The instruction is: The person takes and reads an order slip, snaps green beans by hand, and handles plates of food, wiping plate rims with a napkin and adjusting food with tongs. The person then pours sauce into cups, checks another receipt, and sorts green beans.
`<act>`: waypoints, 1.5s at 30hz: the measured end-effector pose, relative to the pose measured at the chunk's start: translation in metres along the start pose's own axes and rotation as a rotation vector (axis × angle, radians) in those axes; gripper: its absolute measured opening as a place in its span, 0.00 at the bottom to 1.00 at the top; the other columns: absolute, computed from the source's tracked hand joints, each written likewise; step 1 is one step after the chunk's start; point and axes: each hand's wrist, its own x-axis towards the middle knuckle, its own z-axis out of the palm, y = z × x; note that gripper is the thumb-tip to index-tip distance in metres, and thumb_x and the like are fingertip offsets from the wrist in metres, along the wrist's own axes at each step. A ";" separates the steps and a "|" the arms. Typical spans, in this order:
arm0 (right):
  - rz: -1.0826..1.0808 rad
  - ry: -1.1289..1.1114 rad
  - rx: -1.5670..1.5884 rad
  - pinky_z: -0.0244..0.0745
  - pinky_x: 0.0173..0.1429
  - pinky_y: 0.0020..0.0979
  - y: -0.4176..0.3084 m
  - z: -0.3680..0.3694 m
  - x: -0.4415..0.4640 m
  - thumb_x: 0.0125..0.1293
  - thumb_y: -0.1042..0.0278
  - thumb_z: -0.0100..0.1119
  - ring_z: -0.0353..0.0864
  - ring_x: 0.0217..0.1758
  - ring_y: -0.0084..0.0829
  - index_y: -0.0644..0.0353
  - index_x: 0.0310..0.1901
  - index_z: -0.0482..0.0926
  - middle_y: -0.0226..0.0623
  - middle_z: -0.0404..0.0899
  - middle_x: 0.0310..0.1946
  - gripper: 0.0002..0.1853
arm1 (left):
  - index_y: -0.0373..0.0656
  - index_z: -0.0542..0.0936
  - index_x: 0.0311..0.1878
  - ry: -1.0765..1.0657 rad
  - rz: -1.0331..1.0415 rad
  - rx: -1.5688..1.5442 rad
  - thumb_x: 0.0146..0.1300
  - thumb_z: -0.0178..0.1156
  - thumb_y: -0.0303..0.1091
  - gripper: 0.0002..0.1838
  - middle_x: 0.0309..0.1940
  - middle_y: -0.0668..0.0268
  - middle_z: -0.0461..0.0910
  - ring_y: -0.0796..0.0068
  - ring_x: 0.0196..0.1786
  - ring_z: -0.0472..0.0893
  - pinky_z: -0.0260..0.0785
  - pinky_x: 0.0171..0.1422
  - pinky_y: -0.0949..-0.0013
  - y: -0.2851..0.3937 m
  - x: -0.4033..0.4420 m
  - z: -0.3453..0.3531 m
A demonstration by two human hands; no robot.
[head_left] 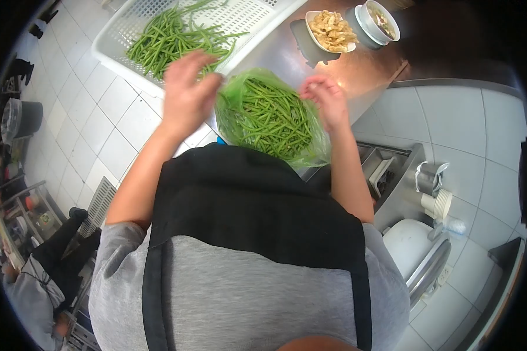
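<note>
A green plastic bag point(235, 82) stands open in front of my apron, filled with cut green beans point(269, 117). Over the near edge of the white basket, beside the bag, is my left hand point(188, 88); it is somewhat blurred, with a gap between thumb and fingers and nothing visible in it. My right hand point(327, 98) is at the bag's far right rim, fingers curled together. Whether these fingers pinch a bean or the plastic cannot be made out. Longer green beans point(164, 41) lie heaped in the white perforated basket point(120, 63).
On the metal counter point(269, 55) stand a bowl of fried pieces point(332, 32) and a white soup bowl point(386, 20). To the right are a metal cup point(429, 177), stacked cups point(438, 203) and a drawer point(383, 169). Another person point(35, 292) is at lower left.
</note>
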 end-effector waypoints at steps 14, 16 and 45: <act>-0.272 -0.016 -1.289 0.70 0.56 0.42 0.046 0.082 0.026 0.52 0.60 0.64 0.75 0.51 0.49 0.60 0.47 0.78 0.49 0.77 0.46 0.21 | 0.43 0.76 0.53 -0.767 0.058 0.347 0.50 0.59 0.29 0.23 0.56 0.63 0.69 0.58 0.68 0.61 0.53 0.68 0.44 0.020 0.020 0.039; -0.277 -0.030 -1.255 0.71 0.56 0.42 0.052 0.090 0.029 0.52 0.59 0.65 0.76 0.50 0.48 0.60 0.46 0.78 0.48 0.78 0.46 0.21 | 0.43 0.77 0.52 -0.786 0.073 0.333 0.50 0.59 0.28 0.22 0.53 0.64 0.70 0.58 0.66 0.63 0.52 0.69 0.44 0.018 0.023 0.036; -0.220 -0.016 -0.203 0.65 0.59 0.31 -0.039 0.027 -0.061 0.68 0.71 0.50 0.73 0.54 0.27 0.59 0.48 0.72 0.33 0.78 0.47 0.09 | 0.42 0.80 0.41 -0.598 0.188 0.353 0.53 0.55 0.29 0.12 0.56 0.62 0.69 0.59 0.69 0.60 0.42 0.71 0.34 0.027 0.021 0.028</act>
